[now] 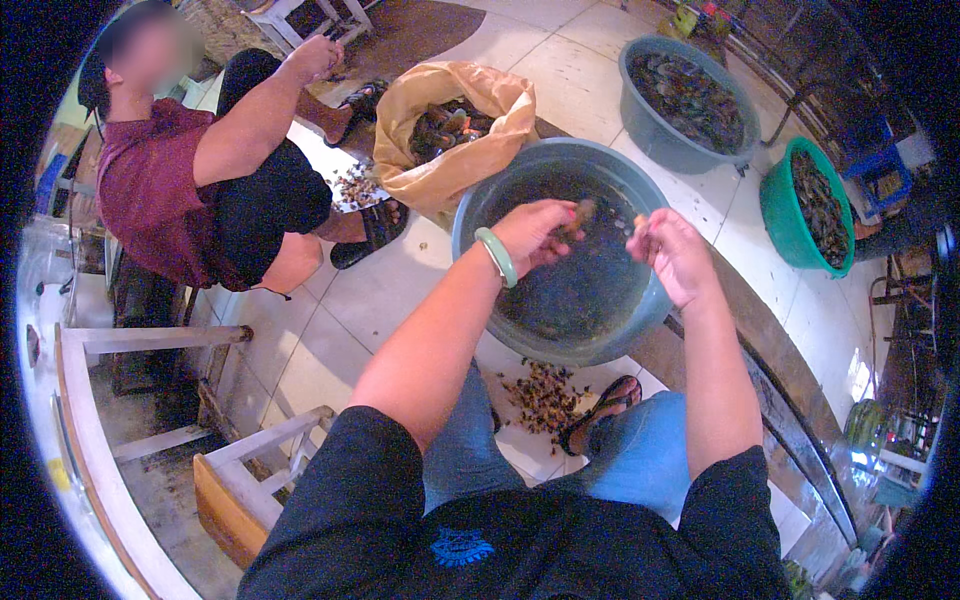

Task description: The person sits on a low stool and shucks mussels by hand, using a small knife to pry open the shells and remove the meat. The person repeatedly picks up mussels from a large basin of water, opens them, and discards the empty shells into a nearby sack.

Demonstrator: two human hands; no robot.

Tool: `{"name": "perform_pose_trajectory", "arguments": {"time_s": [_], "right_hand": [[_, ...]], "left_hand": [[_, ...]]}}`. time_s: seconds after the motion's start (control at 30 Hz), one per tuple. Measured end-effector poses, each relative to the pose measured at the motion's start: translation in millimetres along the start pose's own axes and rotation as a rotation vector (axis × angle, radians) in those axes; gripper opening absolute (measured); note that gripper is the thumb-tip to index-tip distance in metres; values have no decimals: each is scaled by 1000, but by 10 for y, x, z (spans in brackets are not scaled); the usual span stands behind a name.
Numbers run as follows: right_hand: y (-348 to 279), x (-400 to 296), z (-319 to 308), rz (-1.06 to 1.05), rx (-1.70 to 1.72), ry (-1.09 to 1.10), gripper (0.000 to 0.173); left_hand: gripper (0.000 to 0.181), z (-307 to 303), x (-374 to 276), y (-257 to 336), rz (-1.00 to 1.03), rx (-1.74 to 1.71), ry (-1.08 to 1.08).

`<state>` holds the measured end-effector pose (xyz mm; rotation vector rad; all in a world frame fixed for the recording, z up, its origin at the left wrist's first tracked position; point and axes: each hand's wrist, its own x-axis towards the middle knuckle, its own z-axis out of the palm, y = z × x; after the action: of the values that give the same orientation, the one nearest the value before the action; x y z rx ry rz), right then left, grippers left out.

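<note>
A round blue-grey plastic tub (577, 352) of dark, murky contents stands on the floor before me. Over its left half is my left hand (536, 236), a pale green bangle on the wrist, with a small brownish, blurred thing (582, 214) at its fingertips. My right hand (671, 251) is above the tub's right rim, thumb and fingers pinched on a small orange-tan piece (640, 221). What that piece is, I cannot tell. Behind the tub, an open orange-tan sack (450, 176) holds dark shellfish, apparently mussels (450, 127).
A person in a maroon shirt (154, 187) sits at the left. Beyond the tub stand a grey tub (652, 142) and a green tub (780, 202), both full of dark shells. Small brown scraps (544, 397) lie between my feet. A wooden stool (240, 480) is at lower left.
</note>
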<state>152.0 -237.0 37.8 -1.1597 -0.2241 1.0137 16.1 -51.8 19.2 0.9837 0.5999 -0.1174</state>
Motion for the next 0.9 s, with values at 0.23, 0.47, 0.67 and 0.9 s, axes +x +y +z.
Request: {"name": "perform_pose_trajectory", "arguments": {"time_s": [0.23,0.47,0.67,0.9], "right_hand": [[903,-208,231,58,-1497,-657,17],[1492,-602,572,528,-1468,-920,25],[3310,-566,-415,248,-1752,-1158,23],[2053,422,160,125,-1516,-443,26]], "left_hand": [[40,-784,321,159,391,-386,288],[35,-972,226,254,269,-420,329],[32,-575,358,127,205,-104,322],[27,-659,265,153,265,-211,418]]}}
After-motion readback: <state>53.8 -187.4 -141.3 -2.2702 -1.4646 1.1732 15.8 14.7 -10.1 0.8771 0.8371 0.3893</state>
